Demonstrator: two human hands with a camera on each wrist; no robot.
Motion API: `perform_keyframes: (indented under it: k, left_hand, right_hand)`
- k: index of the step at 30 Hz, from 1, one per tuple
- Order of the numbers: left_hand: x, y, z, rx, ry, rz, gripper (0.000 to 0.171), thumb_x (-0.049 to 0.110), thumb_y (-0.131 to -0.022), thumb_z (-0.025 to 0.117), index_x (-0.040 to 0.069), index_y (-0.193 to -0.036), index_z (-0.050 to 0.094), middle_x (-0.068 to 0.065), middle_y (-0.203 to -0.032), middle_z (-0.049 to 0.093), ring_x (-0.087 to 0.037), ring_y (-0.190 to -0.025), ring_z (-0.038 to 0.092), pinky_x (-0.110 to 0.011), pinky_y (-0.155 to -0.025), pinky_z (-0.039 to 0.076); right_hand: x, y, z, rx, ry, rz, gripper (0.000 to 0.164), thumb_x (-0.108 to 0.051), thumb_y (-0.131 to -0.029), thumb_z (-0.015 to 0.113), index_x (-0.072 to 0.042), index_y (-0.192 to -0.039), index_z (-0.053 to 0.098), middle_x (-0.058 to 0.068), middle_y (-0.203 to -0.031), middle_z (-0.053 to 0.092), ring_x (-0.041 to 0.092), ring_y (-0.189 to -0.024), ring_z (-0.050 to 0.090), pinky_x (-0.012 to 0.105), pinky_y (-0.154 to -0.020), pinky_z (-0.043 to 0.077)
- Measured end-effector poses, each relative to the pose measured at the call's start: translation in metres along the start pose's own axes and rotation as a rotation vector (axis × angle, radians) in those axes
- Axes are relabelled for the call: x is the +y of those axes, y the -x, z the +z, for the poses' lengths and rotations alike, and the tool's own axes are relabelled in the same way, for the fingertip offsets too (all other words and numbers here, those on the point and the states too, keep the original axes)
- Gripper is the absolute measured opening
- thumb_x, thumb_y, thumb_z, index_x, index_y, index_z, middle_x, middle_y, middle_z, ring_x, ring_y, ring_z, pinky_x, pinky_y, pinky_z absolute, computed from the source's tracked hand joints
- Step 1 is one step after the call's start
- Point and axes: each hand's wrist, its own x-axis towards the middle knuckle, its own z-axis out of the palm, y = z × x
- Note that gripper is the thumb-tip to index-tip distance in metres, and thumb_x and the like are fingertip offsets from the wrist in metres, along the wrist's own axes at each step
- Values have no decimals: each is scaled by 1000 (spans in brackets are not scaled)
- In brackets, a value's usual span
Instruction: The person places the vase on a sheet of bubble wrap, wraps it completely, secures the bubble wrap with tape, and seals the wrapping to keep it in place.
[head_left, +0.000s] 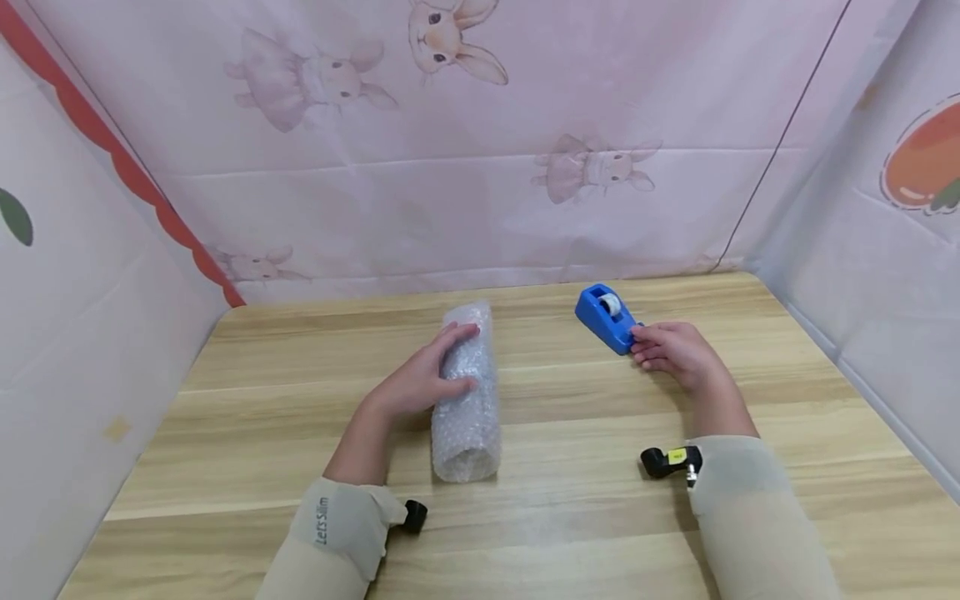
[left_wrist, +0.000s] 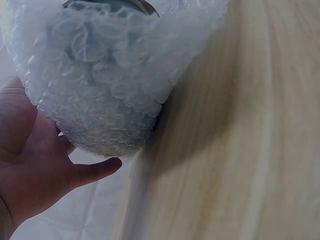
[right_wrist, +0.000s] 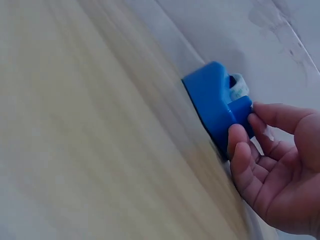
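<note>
A cylinder wrapped in bubble wrap [head_left: 472, 425] lies on the table, one end toward me. My left hand [head_left: 420, 371] holds it from the left, thumb and forefinger over its top. In the left wrist view, a dark curved rim shows inside the wrap [left_wrist: 110, 75]; the rest of the contents is blurred. Farther right is a blue tape dispenser [head_left: 600, 315] carrying a small roll of tape [head_left: 611, 304]. The fingertips of my right hand [head_left: 675, 350] pinch at its front end, where the tape comes off; the clear tape itself is hard to make out.
The wooden table [head_left: 570, 508] ends at a rabbit-print cloth [head_left: 450, 217] behind, with pale cloth walls at both sides. A small black camera is strapped at each sleeve cuff, the right one [head_left: 667, 461] bearing a yellow label.
</note>
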Motion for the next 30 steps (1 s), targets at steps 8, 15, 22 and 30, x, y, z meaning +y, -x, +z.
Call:
perform_keyframes:
  k: [8,15,22,30]
  left_hand:
    - [0,0,-1,7,-5,7,76,30,-89,72,30,-153,31,2,-165,15,-18,-152,4,-52,-120,14]
    - [-2,-1,0,7,2,22,76,30,-89,72,29,-153,31,1,-165,16,-20,-153,3,-54,-119,14]
    - [-1,0,0,7,22,15,76,29,-89,73,30,-153,31,1,-165,15,-19,-153,3,-54,-119,13]
    - [-2,0,0,7,21,23,76,30,-89,73,29,-152,32,1,-165,15,-19,-153,2,-54,-119,12]
  right_hand:
    - [-2,-7,31,-105,-192,74,28,-26,-103,50,-4,-102,66,7,-92,73,20,-87,73,39,-83,58]
    - [0,-6,32,-105,-190,67,15,-12,-99,57,0,-104,66,6,-86,73,19,-81,73,39,-82,58]
    - [2,-7,32,-94,-165,52,13,-5,-97,60,3,-106,65,6,-83,72,16,-74,71,36,-80,58]
    - [4,-8,30,-115,-192,30,8,-6,-97,60,-3,-100,66,3,-80,71,13,-70,68,35,-79,58]
